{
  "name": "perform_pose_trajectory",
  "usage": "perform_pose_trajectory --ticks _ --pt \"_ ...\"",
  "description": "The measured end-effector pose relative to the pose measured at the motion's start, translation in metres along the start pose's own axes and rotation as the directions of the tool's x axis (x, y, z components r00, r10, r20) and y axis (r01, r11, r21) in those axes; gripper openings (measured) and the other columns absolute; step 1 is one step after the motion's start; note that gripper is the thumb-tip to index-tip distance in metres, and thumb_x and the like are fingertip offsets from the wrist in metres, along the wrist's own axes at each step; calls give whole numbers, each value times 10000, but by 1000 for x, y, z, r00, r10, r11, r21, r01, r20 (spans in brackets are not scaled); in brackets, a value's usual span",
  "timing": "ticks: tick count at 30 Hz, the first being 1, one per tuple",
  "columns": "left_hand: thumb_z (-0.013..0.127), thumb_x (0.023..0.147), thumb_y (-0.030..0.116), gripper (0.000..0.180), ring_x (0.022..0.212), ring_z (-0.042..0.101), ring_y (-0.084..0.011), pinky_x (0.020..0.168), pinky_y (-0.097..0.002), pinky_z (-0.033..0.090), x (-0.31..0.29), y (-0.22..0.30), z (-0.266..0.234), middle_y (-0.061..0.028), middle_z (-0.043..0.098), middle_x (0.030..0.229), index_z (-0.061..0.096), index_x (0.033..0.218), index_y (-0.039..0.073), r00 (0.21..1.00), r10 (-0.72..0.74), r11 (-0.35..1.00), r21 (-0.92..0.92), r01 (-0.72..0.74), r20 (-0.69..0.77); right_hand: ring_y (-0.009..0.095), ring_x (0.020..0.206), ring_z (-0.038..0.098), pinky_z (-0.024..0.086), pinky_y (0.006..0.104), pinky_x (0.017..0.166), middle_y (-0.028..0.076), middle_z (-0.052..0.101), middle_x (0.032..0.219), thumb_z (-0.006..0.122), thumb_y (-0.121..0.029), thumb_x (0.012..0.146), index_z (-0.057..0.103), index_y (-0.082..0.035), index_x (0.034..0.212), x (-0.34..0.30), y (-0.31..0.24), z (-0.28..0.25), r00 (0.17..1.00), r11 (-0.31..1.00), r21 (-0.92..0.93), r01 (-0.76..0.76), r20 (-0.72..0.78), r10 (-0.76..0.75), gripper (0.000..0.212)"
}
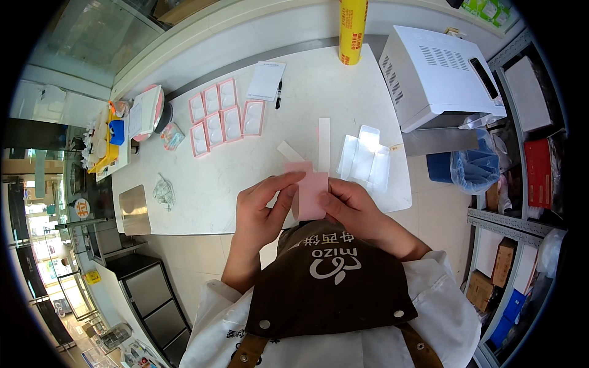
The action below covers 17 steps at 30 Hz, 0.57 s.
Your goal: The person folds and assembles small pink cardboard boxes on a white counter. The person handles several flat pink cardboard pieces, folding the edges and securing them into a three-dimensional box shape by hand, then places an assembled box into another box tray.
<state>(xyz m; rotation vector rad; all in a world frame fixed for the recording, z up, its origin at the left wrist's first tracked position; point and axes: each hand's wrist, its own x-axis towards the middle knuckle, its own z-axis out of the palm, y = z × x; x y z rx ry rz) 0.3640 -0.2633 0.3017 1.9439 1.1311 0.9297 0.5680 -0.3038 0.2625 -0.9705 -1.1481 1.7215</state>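
Note:
Near the table's front edge, a small pink folded cardboard piece (313,195) is held up in front of my apron. My left hand (261,205) pinches its upper left side between thumb and fingers. On the other side, my right hand (354,211) grips the right edge with the thumb on its face. Just beyond the hands lie a long white paper strip (324,144) and a shorter strip (288,150), partly hidden by the pink card. To the right sits an unfolded translucent white box (365,161).
Several pink-rimmed trays (231,122) with round wells stand at the back left, by a white sheet (266,80) and black pen (279,95). A yellow roll (352,37) and a white microwave (438,73) are farther back. Crumpled plastic (163,191) lies left.

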Motion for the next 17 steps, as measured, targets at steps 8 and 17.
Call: perform_pose_trajectory --ticks 8,17 --pt "685 904 -61 228 803 745 -209 701 -295 567 0 -3 3 -117 761 917 743 1089 59 995 94 996 5 -94 -37 45 688 487 402 214 601 -26 563 791 512 -349 1087 646 -59 1121 1 10 -3 990 969 206 -138 42 132 321" --pt "758 794 -76 320 845 749 -225 749 -305 578 -1 -7 5 -112 762 953 749 1074 78 993 88 995 51 -85 -74 61 729 554 439 191 646 11 655 949 531 -345 1078 600 -51 1255 6 17 -4 979 968 157 -194 99 180 350"
